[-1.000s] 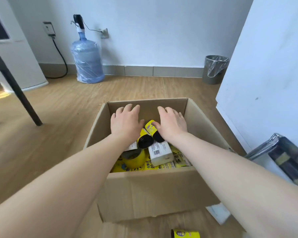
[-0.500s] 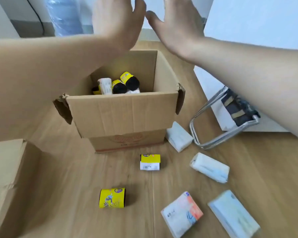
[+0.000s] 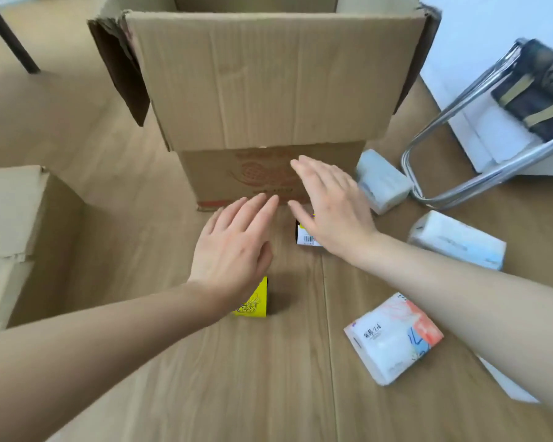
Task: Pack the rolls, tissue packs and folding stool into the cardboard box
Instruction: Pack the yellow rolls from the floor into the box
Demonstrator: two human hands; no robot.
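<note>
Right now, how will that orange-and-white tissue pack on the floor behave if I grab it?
The orange-and-white tissue pack looks soft and plastic-wrapped, so it will probably squash under a grip and feel light. The film may be a bit slippery. Lying flat on the floor, it should not roll.

Floor [image 3: 268,393]: pale wood planks
Second box [image 3: 10,237]: brown cardboard, at the left edge
Dark leg [image 3: 10,36]: slanted, top left
White panel [image 3: 479,33]: top right

bare floor [image 3: 268,378] nearside, cardboard box [image 3: 268,90] walling off beyond
</note>
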